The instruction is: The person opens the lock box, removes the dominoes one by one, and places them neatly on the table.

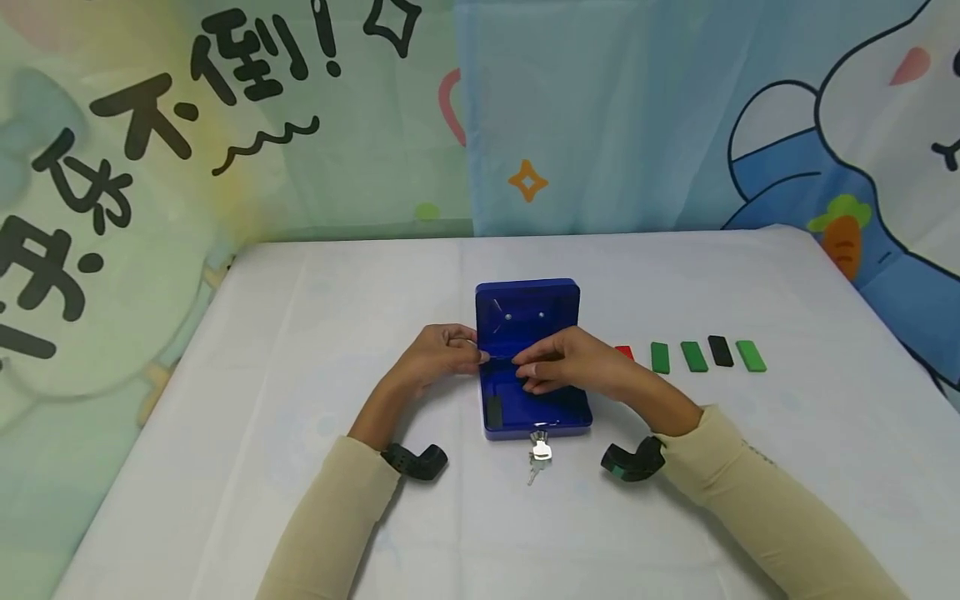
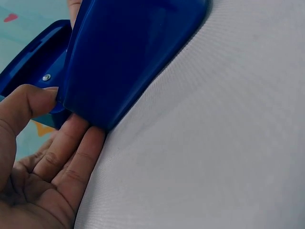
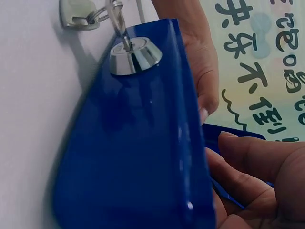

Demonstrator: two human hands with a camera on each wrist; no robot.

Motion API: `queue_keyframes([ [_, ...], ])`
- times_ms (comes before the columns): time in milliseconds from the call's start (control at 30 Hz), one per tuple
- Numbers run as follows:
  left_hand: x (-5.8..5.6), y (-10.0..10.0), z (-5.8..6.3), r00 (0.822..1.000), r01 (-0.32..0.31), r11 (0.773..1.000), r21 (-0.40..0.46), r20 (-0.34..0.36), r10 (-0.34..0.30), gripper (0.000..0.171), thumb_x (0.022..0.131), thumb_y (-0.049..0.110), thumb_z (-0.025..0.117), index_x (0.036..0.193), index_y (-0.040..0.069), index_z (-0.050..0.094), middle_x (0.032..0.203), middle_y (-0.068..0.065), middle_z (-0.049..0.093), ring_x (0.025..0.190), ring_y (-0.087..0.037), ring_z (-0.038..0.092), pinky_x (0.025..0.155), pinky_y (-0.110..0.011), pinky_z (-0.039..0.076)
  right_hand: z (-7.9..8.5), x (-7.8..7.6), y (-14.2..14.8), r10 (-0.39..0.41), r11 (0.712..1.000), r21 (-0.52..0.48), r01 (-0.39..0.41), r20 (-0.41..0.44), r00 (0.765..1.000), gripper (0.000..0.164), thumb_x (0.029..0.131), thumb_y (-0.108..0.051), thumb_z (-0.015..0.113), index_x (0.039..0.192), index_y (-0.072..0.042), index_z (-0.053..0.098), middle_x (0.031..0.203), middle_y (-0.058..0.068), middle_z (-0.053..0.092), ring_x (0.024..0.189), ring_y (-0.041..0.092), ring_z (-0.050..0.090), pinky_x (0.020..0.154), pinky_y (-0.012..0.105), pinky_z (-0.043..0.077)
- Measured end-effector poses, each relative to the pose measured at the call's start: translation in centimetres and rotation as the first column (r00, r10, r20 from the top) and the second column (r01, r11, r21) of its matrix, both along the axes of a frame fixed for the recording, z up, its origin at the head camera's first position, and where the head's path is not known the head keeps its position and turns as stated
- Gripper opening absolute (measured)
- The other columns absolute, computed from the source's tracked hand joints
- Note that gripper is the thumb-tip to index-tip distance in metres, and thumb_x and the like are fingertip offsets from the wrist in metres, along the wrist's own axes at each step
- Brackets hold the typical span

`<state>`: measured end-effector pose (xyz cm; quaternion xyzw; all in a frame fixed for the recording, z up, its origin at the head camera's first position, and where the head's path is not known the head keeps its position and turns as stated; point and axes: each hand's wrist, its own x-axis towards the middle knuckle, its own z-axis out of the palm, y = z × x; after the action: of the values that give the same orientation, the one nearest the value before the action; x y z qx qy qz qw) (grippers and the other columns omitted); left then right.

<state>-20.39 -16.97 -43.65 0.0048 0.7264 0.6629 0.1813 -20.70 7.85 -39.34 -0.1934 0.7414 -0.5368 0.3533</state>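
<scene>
A blue metal cash box (image 1: 532,421) stands on the table with its lid (image 1: 517,300) raised. My left hand (image 1: 447,354) grips the box's left edge near the hinge, thumb on the rim and fingers against the outer wall (image 2: 128,57). Over the inside of the box is my right hand (image 1: 562,362), its fingers bent; I cannot tell whether they hold anything. A dark block (image 1: 494,411) lies in the front left corner of the box. One key sits in the silver front lock (image 3: 136,57), and a second key (image 3: 78,13) hangs from its ring.
Right of the box, a row of small blocks lies on the white table: a red block (image 1: 624,352) partly behind the right arm, a green block (image 1: 660,357), another green block (image 1: 693,357), a black block (image 1: 721,351) and a lighter green block (image 1: 751,356). A printed curtain (image 1: 600,117) hangs behind.
</scene>
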Motion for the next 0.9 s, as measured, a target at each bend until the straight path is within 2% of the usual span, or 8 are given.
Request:
queue_keyframes([
  [100,-0.1,0.0,-0.1,1.000,0.001,1.000,-0.013,0.002,-0.001,0.037,0.081,0.002,0.073,0.114,-0.005,0.058,0.085,-0.009,0.071,0.083,-0.020,0.070,0.079,-0.031,0.056,-0.1,0.2,-0.5,0.012,1.000,0.019,-0.012,-0.024,1.000,0.031,0.098,-0.002,0.055,0.126,0.012,0.057,0.114,0.021,0.067,0.096,0.028,0.069,0.084,0.037,0.055],
  [433,0.0,0.0,-0.1,1.000,-0.002,1.000,-0.002,0.000,0.002,0.037,0.081,0.000,0.072,0.115,-0.005,0.058,0.085,-0.008,0.070,0.083,-0.020,0.069,0.079,-0.031,0.056,-0.6,0.6,-1.8,0.128,0.986,0.121,-0.116,-0.096,0.987,0.031,0.098,-0.010,0.058,0.126,0.004,0.062,0.111,0.014,0.068,0.090,0.025,0.069,0.080,0.035,0.057],
  [667,0.1,0.1,-0.2,1.000,-0.006,1.000,0.029,0.008,0.006,0.035,0.080,-0.002,0.071,0.113,-0.005,0.059,0.083,-0.007,0.069,0.081,-0.019,0.068,0.079,-0.031,0.057,-0.9,0.9,-2.3,0.202,0.972,0.143,-0.187,-0.100,0.974,0.034,0.098,-0.013,0.057,0.130,0.000,0.060,0.111,0.011,0.067,0.089,0.023,0.067,0.077,0.036,0.058],
  [767,0.1,0.1,-0.2,1.000,-0.001,1.000,0.030,0.000,0.001,0.034,0.080,-0.001,0.071,0.112,-0.005,0.059,0.081,-0.006,0.069,0.080,-0.018,0.068,0.078,-0.030,0.056,-0.8,1.0,-2.4,0.196,0.974,0.133,-0.184,-0.092,0.976,0.034,0.098,-0.013,0.058,0.129,-0.001,0.060,0.114,0.011,0.066,0.090,0.023,0.067,0.078,0.036,0.057],
  [900,0.1,0.1,-0.1,1.000,0.000,1.000,0.020,-0.016,0.001,0.033,0.080,-0.001,0.068,0.112,-0.006,0.059,0.081,-0.005,0.069,0.080,-0.017,0.067,0.077,-0.029,0.056,-0.7,1.1,-2.6,0.157,0.986,0.062,-0.153,-0.072,0.985,0.035,0.098,-0.010,0.058,0.130,0.003,0.058,0.115,0.014,0.065,0.094,0.025,0.068,0.081,0.037,0.057],
])
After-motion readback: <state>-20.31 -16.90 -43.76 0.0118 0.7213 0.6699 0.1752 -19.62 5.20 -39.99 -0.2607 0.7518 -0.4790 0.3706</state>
